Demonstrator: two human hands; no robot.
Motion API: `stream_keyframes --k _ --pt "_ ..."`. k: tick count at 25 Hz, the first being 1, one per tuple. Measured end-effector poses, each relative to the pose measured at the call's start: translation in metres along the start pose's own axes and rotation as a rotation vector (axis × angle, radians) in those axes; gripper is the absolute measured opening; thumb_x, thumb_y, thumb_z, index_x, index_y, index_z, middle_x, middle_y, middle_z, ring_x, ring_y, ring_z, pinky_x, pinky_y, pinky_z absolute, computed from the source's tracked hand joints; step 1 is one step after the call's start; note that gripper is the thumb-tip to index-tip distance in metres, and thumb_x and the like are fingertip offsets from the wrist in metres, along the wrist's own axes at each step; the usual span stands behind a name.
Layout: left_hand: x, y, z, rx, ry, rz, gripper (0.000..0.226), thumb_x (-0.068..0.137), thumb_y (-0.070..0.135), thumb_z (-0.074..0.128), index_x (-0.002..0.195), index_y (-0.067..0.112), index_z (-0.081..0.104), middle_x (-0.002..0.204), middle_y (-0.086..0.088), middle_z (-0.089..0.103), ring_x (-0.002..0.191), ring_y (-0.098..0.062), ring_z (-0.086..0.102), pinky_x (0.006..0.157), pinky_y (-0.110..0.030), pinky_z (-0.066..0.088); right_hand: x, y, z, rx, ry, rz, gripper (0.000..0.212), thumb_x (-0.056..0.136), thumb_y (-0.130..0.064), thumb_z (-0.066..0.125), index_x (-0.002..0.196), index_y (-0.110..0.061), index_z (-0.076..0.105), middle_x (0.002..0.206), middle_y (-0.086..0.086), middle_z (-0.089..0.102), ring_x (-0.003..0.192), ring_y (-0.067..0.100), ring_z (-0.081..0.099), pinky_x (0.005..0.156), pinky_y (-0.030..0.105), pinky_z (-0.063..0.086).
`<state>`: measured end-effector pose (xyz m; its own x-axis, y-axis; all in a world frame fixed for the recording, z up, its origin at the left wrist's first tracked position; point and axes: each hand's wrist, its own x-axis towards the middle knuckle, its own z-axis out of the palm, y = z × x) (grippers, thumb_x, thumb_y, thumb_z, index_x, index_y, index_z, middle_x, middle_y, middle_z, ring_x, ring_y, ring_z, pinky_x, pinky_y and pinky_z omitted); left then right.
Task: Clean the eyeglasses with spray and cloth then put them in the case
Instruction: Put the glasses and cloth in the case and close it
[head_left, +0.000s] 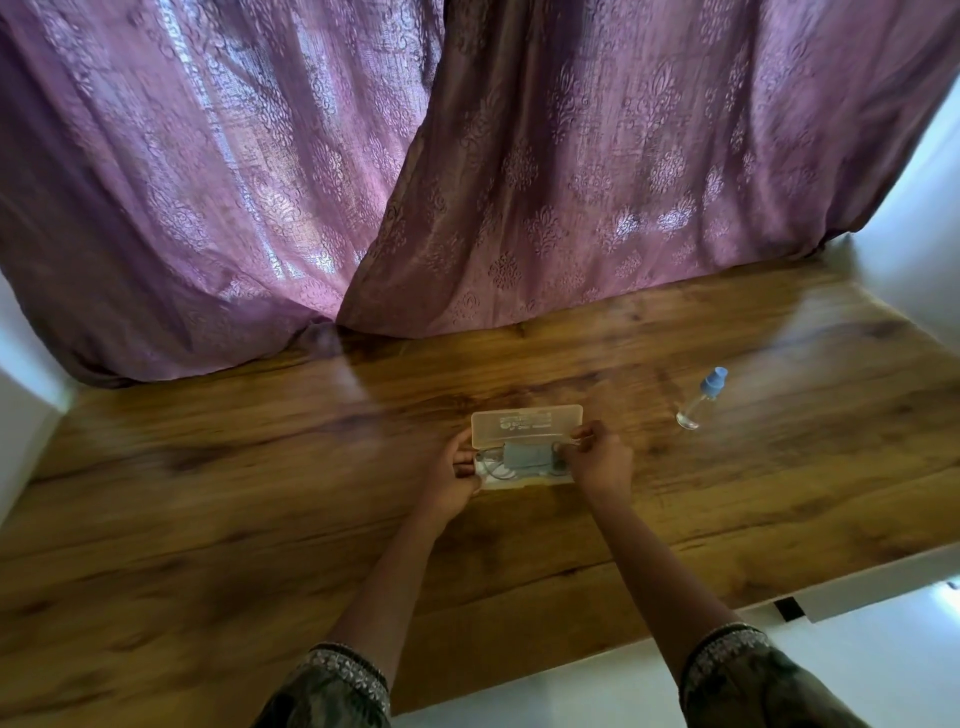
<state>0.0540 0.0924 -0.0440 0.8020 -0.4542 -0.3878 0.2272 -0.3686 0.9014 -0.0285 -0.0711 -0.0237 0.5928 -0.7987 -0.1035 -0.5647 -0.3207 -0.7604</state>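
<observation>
The worry here is the lid. The case (527, 427) sits open just below the middle of the frame, its pale translucent lid tipped up toward the curtain (467, 182). The grey cloth (525, 453) lies folded across the eyeglasses (491, 469) in the tray. If the lid comes down with the cloth bunched or a temple arm riding over the rim, I'd expect the frame to get pinched or the catch not to close. If the cloth is pulled out instead, it could drag the thin wire frame with it and tip it onto the tabletop (260, 493). I can't tell from here which of the two is about to happen. The case looks light, so a one-sided tug may also make it skid on the glossy wood.

The left hand (457, 470) has its fingers curled around the left end of the case, the thumb down at the near edge. The right hand (597, 462) pinches the right end, fingertips up by the lid's corner. Neither hand is spread wide; both are closed on the case.

The spray bottle (700, 399), with its blue cap, is off to the right of the frame, well apart from both hands.
</observation>
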Motion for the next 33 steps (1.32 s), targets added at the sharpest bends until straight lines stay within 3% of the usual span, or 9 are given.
stream_keyframes --k 3,6,10,12,14,15,24,29,33 --pt "-0.001 0.000 0.001 0.010 0.000 0.004 0.069 0.083 -0.014 0.050 0.140 0.021 0.034 0.114 -0.003 0.049 0.106 -0.017 0.047 0.072 -0.027 0.050 0.003 0.016 -0.006 -0.028 0.102 0.017 0.027 0.085 -0.016 0.060 0.110 -0.006 0.059 0.114 0.018 0.060 0.096 0.032 0.059 0.071 0.030 0.043" --pt "-0.002 0.004 0.004 -0.006 -0.016 -0.006 0.067 0.082 -0.016 0.048 0.138 0.019 0.036 0.118 -0.006 0.048 0.109 -0.020 0.047 0.070 -0.028 0.052 0.004 0.027 -0.012 -0.034 -0.066 0.019 0.037 0.091 -0.013 0.047 0.128 -0.013 0.049 0.125 0.017 0.057 0.109 0.033 0.055 0.085 0.036 0.046" --pt "-0.006 0.015 0.007 -0.093 -0.038 -0.048 0.067 0.082 -0.019 0.046 0.137 0.018 0.036 0.129 -0.015 0.046 0.105 -0.026 0.053 0.069 -0.030 0.057 0.003 0.026 -0.021 0.075 -0.261 -0.030 0.047 0.092 -0.016 0.042 0.136 -0.029 0.040 0.123 0.010 0.059 0.109 0.032 0.056 0.089 0.042 0.048" --pt "-0.008 0.018 0.008 -0.153 -0.068 -0.069 0.069 0.083 -0.020 0.045 0.138 0.020 0.035 0.130 -0.017 0.045 0.104 -0.027 0.054 0.075 -0.034 0.056 0.003 0.028 -0.027 0.238 -0.330 0.027 0.048 0.091 -0.012 0.044 0.136 -0.031 0.039 0.118 0.011 0.059 0.094 0.029 0.061 0.072 0.041 0.058" --pt "-0.010 0.019 0.010 -0.205 -0.100 -0.096 0.070 0.083 -0.020 0.044 0.139 0.021 0.034 0.132 -0.019 0.045 0.108 -0.030 0.056 0.082 -0.036 0.054 0.000 0.028 -0.035 0.452 -0.399 0.121 0.047 0.093 -0.006 0.043 0.134 -0.029 0.040 0.114 0.011 0.057 0.081 0.022 0.061 0.049 0.027 0.057" --pt "-0.011 0.020 0.011 -0.224 -0.112 -0.113 0.070 0.083 -0.020 0.044 0.138 0.022 0.034 0.132 -0.020 0.045 0.111 -0.032 0.055 0.084 -0.036 0.053 0.000 0.029 -0.038 0.529 -0.422 0.145 0.047 0.094 -0.005 0.040 0.134 -0.030 0.039 0.116 0.010 0.057 0.082 0.021 0.062 0.047 0.025 0.056" --pt "-0.018 0.018 0.020 -0.364 -0.167 -0.117 0.063 0.084 -0.020 0.041 0.134 0.019 0.038 0.126 -0.019 0.048 0.108 -0.028 0.053 0.090 -0.039 0.047 -0.005 0.047 -0.056 0.769 -0.498 0.119 0.051 0.093 0.007 0.034 0.112 -0.037 0.050 0.108 0.002 0.062 0.097 0.029 0.063 0.066 0.037 0.059" --pt "-0.019 0.019 0.022 -0.408 -0.166 -0.114 0.050 0.086 -0.015 0.044 0.125 0.017 0.044 0.129 -0.020 0.048 0.107 -0.027 0.054 0.092 -0.038 0.047 -0.002 0.053 -0.056 0.868 -0.495 0.124 0.041 0.091 0.010 0.035 0.105 -0.021 0.057 0.110 0.011 0.061 0.096 0.029 0.062 0.070 0.039 0.059" --pt "-0.018 0.020 0.025 -0.302 -0.134 -0.075 0.036 0.088 -0.014 0.043 0.111 0.012 0.052 0.129 -0.019 0.049 0.105 -0.023 0.054 0.094 -0.036 0.047 0.001 0.052 -0.053 0.849 -0.483 0.150 0.033 0.092 -0.002 0.031 0.102 -0.012 0.061 0.107 0.010 0.061 0.096 0.026 0.061 0.082 0.043 0.053"
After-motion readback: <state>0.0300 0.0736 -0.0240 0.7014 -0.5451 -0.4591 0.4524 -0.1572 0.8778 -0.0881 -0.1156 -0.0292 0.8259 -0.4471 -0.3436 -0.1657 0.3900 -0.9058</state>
